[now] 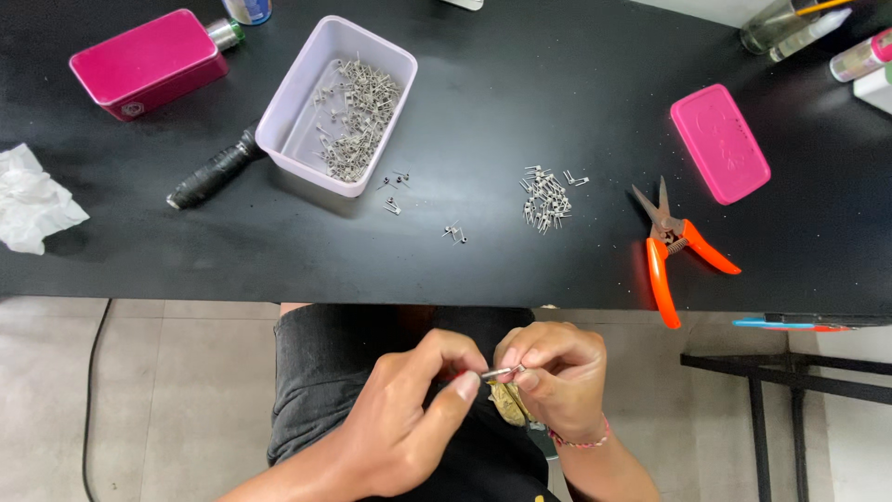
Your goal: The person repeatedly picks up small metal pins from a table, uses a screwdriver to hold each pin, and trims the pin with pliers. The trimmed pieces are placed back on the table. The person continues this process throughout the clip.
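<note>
- The left hand (409, 418) and the right hand (553, 376) meet low down over the person's lap, below the edge of the black table (520, 65).
- Between them is a small metal rod (502, 373). The left thumb and finger pinch one end. The right fingers are closed on the other end.
- The rod looks thin, stiff and light. It is shiny, so it may slip. A tight pinch at each end looks like the best hold.
- Just under the right hand there is something yellowish (506, 404). I cannot tell what it is.
- Up above the hands, on the table, lies a small pile of tiny metal pieces (548, 197). These look light and easy to scatter.
- Up and to the left of the hands sits a pale box (307, 79) with many more pieces in it.
- Up and to the right of the right hand lie orange cutters (674, 246), and past them a pink lid (720, 142).
</note>
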